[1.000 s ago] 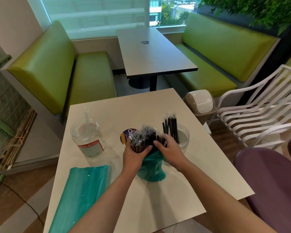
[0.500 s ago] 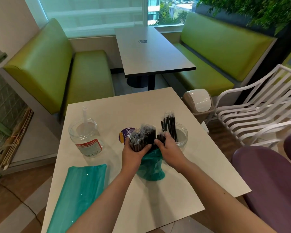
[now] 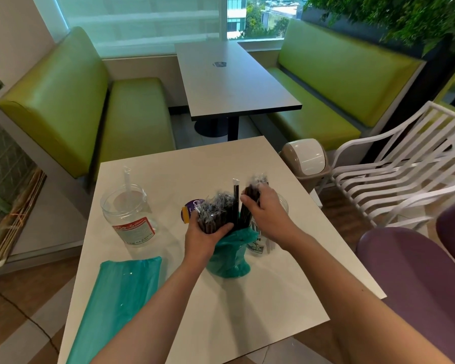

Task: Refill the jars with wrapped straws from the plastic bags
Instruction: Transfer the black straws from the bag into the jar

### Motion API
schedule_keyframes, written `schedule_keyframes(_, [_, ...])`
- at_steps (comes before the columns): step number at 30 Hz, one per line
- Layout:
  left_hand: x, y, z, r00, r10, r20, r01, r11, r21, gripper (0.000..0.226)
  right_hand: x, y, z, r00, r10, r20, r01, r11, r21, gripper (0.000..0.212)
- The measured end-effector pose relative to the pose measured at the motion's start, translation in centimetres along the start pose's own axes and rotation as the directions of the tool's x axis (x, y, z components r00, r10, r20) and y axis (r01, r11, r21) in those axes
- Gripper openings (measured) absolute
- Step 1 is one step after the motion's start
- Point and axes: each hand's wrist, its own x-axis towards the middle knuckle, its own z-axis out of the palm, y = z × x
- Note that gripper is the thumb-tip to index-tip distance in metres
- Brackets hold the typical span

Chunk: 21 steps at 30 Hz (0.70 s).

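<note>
Both your hands grip black wrapped straws.
Your left hand (image 3: 204, 233) clasps the bundle (image 3: 216, 212) above the teal bag (image 3: 227, 254); your right hand (image 3: 267, 212) pinches several straws (image 3: 250, 203) beside the right jar (image 3: 280, 206).

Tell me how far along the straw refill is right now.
Partly done. The right hand grips a few black wrapped straws at the right jar. The left hand holds the bunch standing in the green bag. The left jar holds one clear straw, and the second bag looks untouched.

The white table (image 3: 260, 298) carries two clear jars (image 3: 128, 216), two teal plastic bags (image 3: 121, 298) and a purple lid (image 3: 191, 210).
</note>
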Motion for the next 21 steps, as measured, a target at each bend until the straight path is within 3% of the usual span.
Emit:
schedule_keyframes(4, [0.2, -0.5, -0.5, 0.997, 0.002, 0.074, -0.001, 1.000, -0.016, 0.078, -0.9, 0.2, 0.1, 0.998, -0.038, 0.059, 0.037, 0.999, 0.024, 0.029])
schedule_keyframes(6, [0.4, -0.6, -0.9, 0.994, 0.003, 0.106, -0.001, 1.000, -0.017, 0.082, -1.2, -0.1, 0.2, 0.990, -0.099, 0.097, 0.090, 0.991, 0.099, 0.031])
schedule_keyframes(9, [0.5, -0.7, -1.4, 0.984, -0.001, 0.180, 0.005, 1.000, -0.020, 0.086, -1.3, -0.2, 0.3, 0.974, -0.093, 0.207, 0.049, 0.977, 0.206, 0.041])
schedule_keyframes(12, [0.8, -0.7, -2.0, 0.965, -0.010, 0.261, 0.009, 1.000, 0.008, 0.090, -1.4, -0.1, 0.4, 0.971, -0.076, 0.226, 0.035, 0.983, 0.182, 0.047])
schedule_keyframes(15, [1.1, -0.8, -2.5, 0.949, -0.005, 0.315, -0.018, 0.998, 0.068, 0.095, -1.2, -0.2, 0.5, 0.972, -0.147, 0.181, 0.127, 0.985, 0.119, 0.057])
schedule_keyframes(17, [1.2, -0.8, -2.6, 0.952, 0.009, 0.305, -0.042, 0.994, 0.100, 0.096, -0.8, -0.2, 0.5, 0.961, -0.173, 0.218, 0.169, 0.985, 0.039, 0.056])
schedule_keyframes(21, [0.8, -0.3, -2.5, 0.970, 0.067, 0.232, -0.107, 0.981, 0.165, 0.093, -0.4, -0.1, 0.5, 0.962, -0.041, 0.269, 0.056, 0.997, -0.049, 0.043])
